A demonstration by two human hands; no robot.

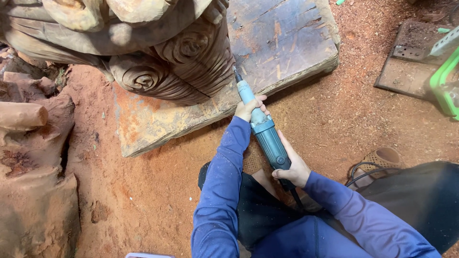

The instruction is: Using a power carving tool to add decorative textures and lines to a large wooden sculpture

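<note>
- Teal and light-blue handheld rotary grinder: a slim power tool held slantwise, its thin dark bit at the upper end meeting the lower right flank of the carving, its dark cable leaving the lower end between the person's knees.
- Left hand: wrapped around the pale front neck of the grinder, fingers clenched on it, just above the near edge of the slab.
- Right hand: closed around the dark rear body of the grinder, thumb lying along the housing; both arms wear long blue sleeves.
- Large carved wooden sculpture: pale brown, with spiral scrolls and ribbed, flowing grooves; it stands on the left half of the slab and runs out of the picture at the top.
- Thick weathered wooden slab: grey-brown with orange dust on its near left corner; it lies on the ground and carries the sculpture.
- Ground: covered in reddish-orange sawdust.
- Rough reddish wood blocks: stacked along the left edge of the picture, well apart from the hands.
- Tan perforated clog: on the ground near the right knee, with a cable looped beside it.
- Bright green frame: at the right edge, beside a dark flat plate.
</note>
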